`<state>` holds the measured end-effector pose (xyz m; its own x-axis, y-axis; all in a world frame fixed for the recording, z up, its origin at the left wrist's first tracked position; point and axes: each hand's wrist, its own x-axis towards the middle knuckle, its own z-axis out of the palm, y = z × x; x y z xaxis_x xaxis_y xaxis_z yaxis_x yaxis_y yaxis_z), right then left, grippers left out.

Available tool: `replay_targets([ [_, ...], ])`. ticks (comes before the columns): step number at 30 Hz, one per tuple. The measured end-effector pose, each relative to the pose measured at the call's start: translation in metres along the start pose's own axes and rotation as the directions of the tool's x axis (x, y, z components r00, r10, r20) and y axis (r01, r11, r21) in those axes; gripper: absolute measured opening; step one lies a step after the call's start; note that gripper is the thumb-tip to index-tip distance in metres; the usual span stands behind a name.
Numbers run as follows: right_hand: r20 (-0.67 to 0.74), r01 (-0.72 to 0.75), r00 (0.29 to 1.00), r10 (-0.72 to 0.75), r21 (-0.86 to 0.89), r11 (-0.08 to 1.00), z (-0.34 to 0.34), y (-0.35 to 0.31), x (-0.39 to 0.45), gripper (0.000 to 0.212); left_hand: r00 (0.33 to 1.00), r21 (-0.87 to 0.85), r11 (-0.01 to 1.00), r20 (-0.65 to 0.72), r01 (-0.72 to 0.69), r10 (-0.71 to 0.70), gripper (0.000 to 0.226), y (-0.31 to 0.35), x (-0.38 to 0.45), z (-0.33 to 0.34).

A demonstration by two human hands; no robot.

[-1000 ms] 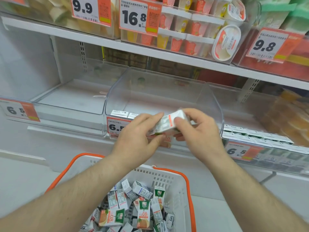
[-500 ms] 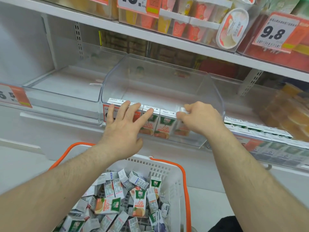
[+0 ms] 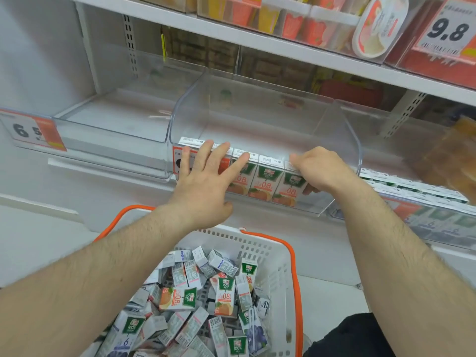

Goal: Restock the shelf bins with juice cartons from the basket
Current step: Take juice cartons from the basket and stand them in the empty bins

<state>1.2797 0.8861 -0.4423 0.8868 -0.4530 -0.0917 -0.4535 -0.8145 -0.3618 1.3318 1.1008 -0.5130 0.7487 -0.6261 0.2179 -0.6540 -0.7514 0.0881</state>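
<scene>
A row of orange juice cartons stands along the front of the middle clear bin on the shelf. My left hand lies with straight, spread fingers on the tops of the left cartons. My right hand curls its fingers over the top of the rightmost carton, with the thumb beside it. Below, a white basket with an orange rim holds several loose cartons, orange and blueberry kinds mixed.
The clear bin on the left holds nothing and carries a 6.5 price tag. The right bin is lined with cartons. The upper shelf carries cups and a 9.8 tag.
A second ago both hands held a carton above the bin. It now stands at the right end of the row, and my left hand has gone flat onto the cartons.
</scene>
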Motion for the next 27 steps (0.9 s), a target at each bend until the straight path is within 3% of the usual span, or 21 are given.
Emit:
replay_targets([
  [4, -0.004, 0.013, 1.000, -0.013, -0.090, 0.996, 0.003, 0.000, -0.004, 0.054, 0.999, 0.019, 1.000, -0.030, -0.015, 0.016, 0.097, -0.001, -0.005, 0.001],
  [5, -0.046, 0.008, 0.999, -0.014, -0.131, 0.991, 0.006, 0.001, -0.005, 0.053, 0.997, 0.018, 0.999, -0.074, -0.037, 0.039, 0.096, -0.001, -0.009, 0.004],
  [7, -0.293, 0.061, 0.948, -0.124, -0.215, 0.975, 0.017, 0.007, -0.008, 0.049, 0.975, 0.004, 0.993, -0.187, -0.121, 0.120, 0.093, 0.000, -0.022, 0.011],
  [8, -0.477, 0.147, 0.844, -0.245, -0.233, 0.961, 0.024, 0.010, -0.011, 0.046, 0.961, -0.010, 0.986, -0.228, -0.164, 0.158, 0.091, 0.000, -0.028, 0.018],
  [9, -0.616, 0.269, 0.696, -0.369, -0.253, 0.929, 0.032, 0.011, -0.015, 0.039, 0.956, -0.024, 0.981, -0.232, -0.192, 0.181, 0.087, 0.000, -0.034, 0.024],
  [10, -0.694, 0.397, 0.548, -0.468, -0.276, 0.875, 0.043, 0.010, -0.023, 0.031, 0.963, -0.041, 0.978, -0.190, -0.203, 0.192, 0.084, 0.000, -0.041, 0.031],
  [11, -0.705, 0.521, 0.451, -0.548, -0.291, 0.802, 0.056, 0.007, -0.033, 0.024, 0.971, -0.058, 0.976, -0.126, -0.210, 0.202, 0.080, -0.001, -0.049, 0.038],
  [12, -0.660, 0.625, 0.423, -0.621, -0.283, 0.727, 0.075, 0.006, -0.043, 0.021, 0.976, -0.073, 0.974, -0.047, -0.215, 0.212, 0.076, -0.003, -0.056, 0.044],
  [13, -0.580, 0.690, 0.461, -0.672, -0.242, 0.682, 0.094, 0.006, -0.054, 0.022, 0.975, -0.091, 0.973, 0.046, -0.211, 0.216, 0.072, -0.006, -0.063, 0.051],
  [15, -0.289, 0.701, 0.645, -0.707, -0.144, 0.698, 0.135, 0.009, -0.076, 0.027, 0.948, -0.144, 0.975, 0.245, -0.171, 0.203, 0.064, -0.014, -0.076, 0.069],
  [17, 0.133, 0.598, 0.801, -0.584, -0.142, 0.789, 0.173, 0.021, -0.082, 0.021, 0.898, -0.187, 0.978, 0.407, -0.095, 0.166, 0.059, -0.023, -0.087, 0.089],
  [18, 0.304, 0.530, 0.828, -0.471, -0.153, 0.834, 0.188, 0.027, -0.083, 0.018, 0.870, -0.185, 0.981, 0.472, -0.061, 0.143, 0.058, -0.027, -0.092, 0.099],
  [21, 0.570, 0.327, 0.800, -0.189, -0.150, 0.933, 0.226, 0.044, -0.084, 0.023, 0.807, -0.184, 0.982, 0.585, 0.036, 0.081, 0.057, -0.034, -0.106, 0.131],
  [25, 0.701, 0.048, 0.709, 0.071, -0.150, 0.988, 0.264, 0.060, -0.101, 0.021, 0.775, -0.224, 0.951, 0.631, 0.211, -0.023, 0.055, -0.045, -0.118, 0.166],
  [27, 0.703, 0.016, 0.699, 0.132, -0.200, 0.980, 0.281, 0.068, -0.108, 0.018, 0.756, -0.221, 0.937, 0.652, 0.270, -0.064, 0.056, -0.050, -0.121, 0.184],
])
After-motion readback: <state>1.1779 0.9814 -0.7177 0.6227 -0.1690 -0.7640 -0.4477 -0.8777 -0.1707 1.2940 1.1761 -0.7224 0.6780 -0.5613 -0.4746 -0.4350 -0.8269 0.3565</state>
